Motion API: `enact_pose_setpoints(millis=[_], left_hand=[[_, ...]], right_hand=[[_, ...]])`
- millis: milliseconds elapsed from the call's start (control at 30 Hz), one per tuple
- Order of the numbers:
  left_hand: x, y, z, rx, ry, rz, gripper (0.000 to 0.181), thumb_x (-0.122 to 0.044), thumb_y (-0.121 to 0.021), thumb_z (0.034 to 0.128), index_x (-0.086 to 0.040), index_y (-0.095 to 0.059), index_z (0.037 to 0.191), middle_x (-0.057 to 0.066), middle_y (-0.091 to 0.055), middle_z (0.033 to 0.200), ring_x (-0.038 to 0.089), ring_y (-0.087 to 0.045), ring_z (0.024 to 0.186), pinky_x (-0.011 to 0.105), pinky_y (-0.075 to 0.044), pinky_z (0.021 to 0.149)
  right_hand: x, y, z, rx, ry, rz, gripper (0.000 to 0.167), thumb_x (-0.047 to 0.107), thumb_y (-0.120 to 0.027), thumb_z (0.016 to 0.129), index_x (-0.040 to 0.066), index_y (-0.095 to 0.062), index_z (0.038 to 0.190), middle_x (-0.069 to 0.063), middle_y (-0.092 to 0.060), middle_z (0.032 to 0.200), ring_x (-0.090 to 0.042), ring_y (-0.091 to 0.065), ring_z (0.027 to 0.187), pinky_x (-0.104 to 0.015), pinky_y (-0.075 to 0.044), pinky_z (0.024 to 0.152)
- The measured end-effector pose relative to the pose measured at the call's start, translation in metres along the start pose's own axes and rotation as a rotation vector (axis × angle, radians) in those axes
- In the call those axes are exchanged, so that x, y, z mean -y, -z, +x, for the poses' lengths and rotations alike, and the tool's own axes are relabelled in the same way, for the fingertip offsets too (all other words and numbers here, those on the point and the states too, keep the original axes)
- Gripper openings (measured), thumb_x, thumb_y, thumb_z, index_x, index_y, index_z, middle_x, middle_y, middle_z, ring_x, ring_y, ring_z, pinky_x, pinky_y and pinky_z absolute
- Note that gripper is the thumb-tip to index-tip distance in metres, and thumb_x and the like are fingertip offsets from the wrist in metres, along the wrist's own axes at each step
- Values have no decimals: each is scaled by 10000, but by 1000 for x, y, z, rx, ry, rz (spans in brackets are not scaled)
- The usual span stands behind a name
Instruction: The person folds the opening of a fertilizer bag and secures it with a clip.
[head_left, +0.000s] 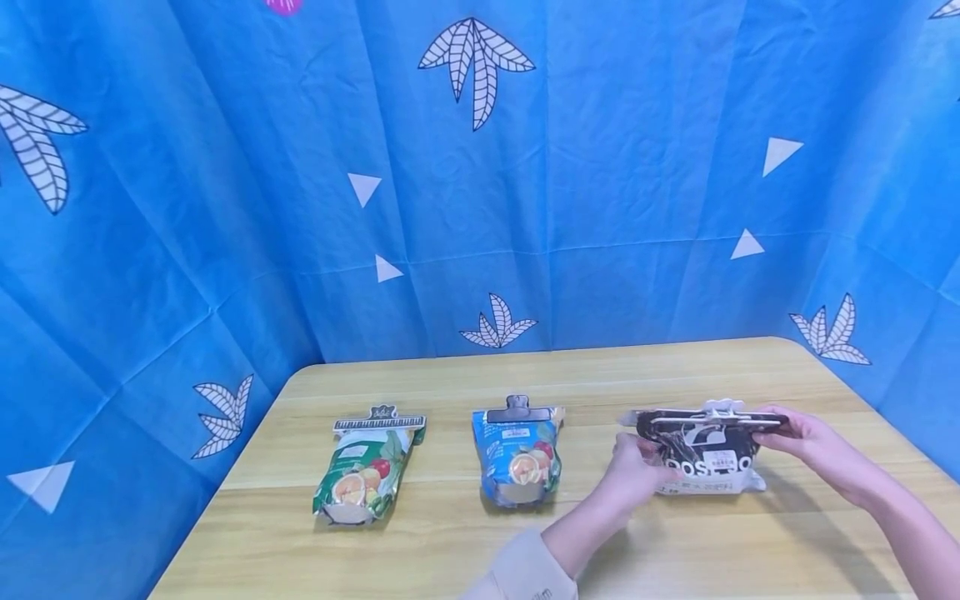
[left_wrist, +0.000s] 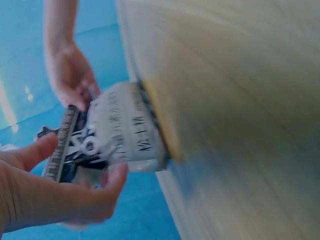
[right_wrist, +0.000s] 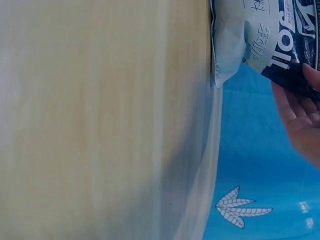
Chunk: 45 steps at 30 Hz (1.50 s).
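A black and white snack bag (head_left: pixel 712 467) with a long clip (head_left: pixel 705 417) across its top is between both hands at the table's right side. My right hand (head_left: pixel 817 450) grips the bag's upper right corner near the clip's end, thumb in front and fingers behind in the right wrist view. At the left side, my left hand (head_left: pixel 637 471), slightly blurred, curls round the bag's edge. The left wrist view has one fingertip over the clip and another digit against the bag's front. Whether the bag's bottom touches the table is unclear.
On the wooden table (head_left: pixel 450 558) lie a green fruit-print bag (head_left: pixel 360 475) with a piano-key clip at the left and a blue fruit-print bag (head_left: pixel 519 462) with a dark clip in the middle. A blue leaf-patterned curtain (head_left: pixel 622 167) surrounds the table's far sides.
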<state>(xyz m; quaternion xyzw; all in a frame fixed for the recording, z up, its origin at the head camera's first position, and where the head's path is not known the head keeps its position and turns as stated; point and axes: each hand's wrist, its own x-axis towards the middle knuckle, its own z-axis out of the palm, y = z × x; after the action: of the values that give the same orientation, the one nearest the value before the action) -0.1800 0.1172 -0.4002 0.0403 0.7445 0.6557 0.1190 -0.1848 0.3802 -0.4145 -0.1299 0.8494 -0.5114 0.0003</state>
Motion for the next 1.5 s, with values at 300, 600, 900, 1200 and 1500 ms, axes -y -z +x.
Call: enact_pose_setpoints(millis=[300, 600, 900, 1200, 1500], left_hand=[[4, -11, 8, 21, -96, 475, 571, -59, -771, 642, -61, -539, 1164, 33, -530, 1070, 199, -420, 1101, 322, -344, 962], [8, -6, 20, 135, -166, 356, 555, 134, -709, 613, -125, -553, 1078, -42, -597, 987, 111, -537, 964, 288, -410, 899], [8, -10, 25, 129, -87, 345, 673, 159, -655, 619, -92, -454, 1210, 14, -522, 1099, 157, -493, 1020, 320, -380, 930], [7, -13, 28, 92, 16, 290, 656, 146, -602, 697, 9, -366, 1294, 109, -523, 1044, 198, -515, 807, 318, -462, 753], [5, -14, 31, 65, 34, 297, 642, 132, -597, 696, 51, -379, 1294, 155, -475, 1243, 260, -490, 1048, 340, -433, 858]], right_hand=[[6, -9, 8, -30, -93, -22, 481, 65, -570, 893, -178, -338, 1238, -236, -567, 1114, -2, -539, 915, -194, -429, 753], [8, -20, 13, 58, -191, 51, 740, 106, -587, 884, -194, -74, 1326, -459, -290, 1252, -518, -409, 1109, -549, -379, 891], [11, -24, 17, 162, -306, 23, 743, 189, -567, 909, -263, -103, 1272, -456, -286, 1253, -521, -385, 1127, -560, -366, 902], [13, -24, 24, 160, -395, -55, 848, 327, -515, 935, -320, -48, 1222, -493, -195, 1256, -559, -320, 1143, -561, -363, 906], [11, -25, 25, 121, -383, -88, 784, 323, -472, 956, -321, -108, 1217, -461, -352, 1186, -528, -406, 1096, -556, -391, 877]])
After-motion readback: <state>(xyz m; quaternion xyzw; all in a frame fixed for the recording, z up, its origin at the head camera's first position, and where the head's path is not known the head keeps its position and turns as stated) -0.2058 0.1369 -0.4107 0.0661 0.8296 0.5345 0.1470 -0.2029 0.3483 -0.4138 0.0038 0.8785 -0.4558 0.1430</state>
